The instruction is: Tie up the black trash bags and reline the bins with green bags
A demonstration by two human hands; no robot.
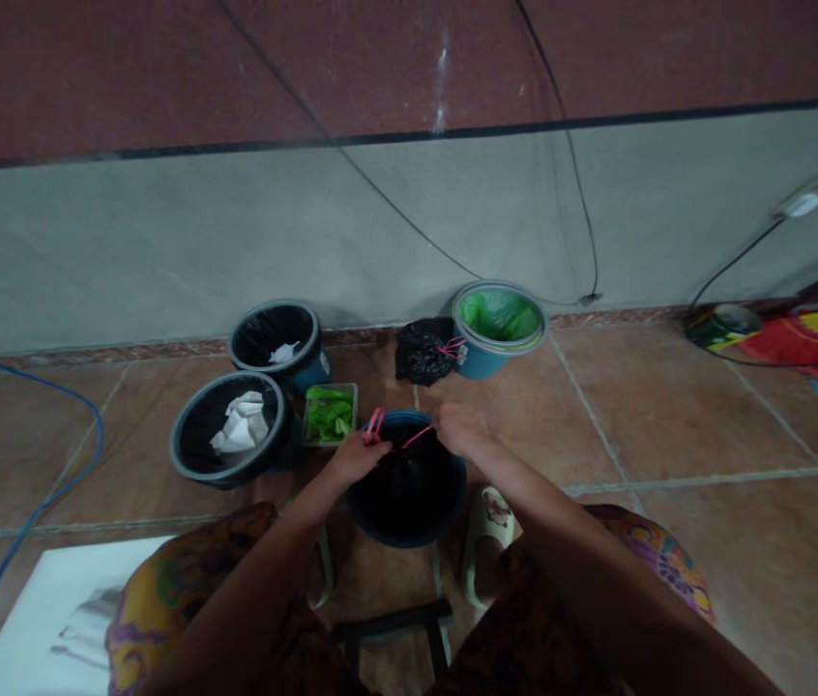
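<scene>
Between my feet stands a blue trash bin (409,532) with a black trash bag (409,493) inside it. A pink drawstring (418,436) runs across the top of the bag. My left hand (360,458) is closed on the drawstring at the bin's left rim, and a pink loop sticks up beside its fingers. At the far right rim, my right hand (461,428) is closed on the other end of the string. The string looks taut between both hands. The bag's lower part is hidden in the dark bin.
Two lined bins with white paper, a front bin (188,469) and a back bin (235,353), stand left. A tray (356,406) holds green bags. By the wall are a tied black bag (420,353) and a green-lined bin (482,362). A blue hose (99,425) crosses the left floor.
</scene>
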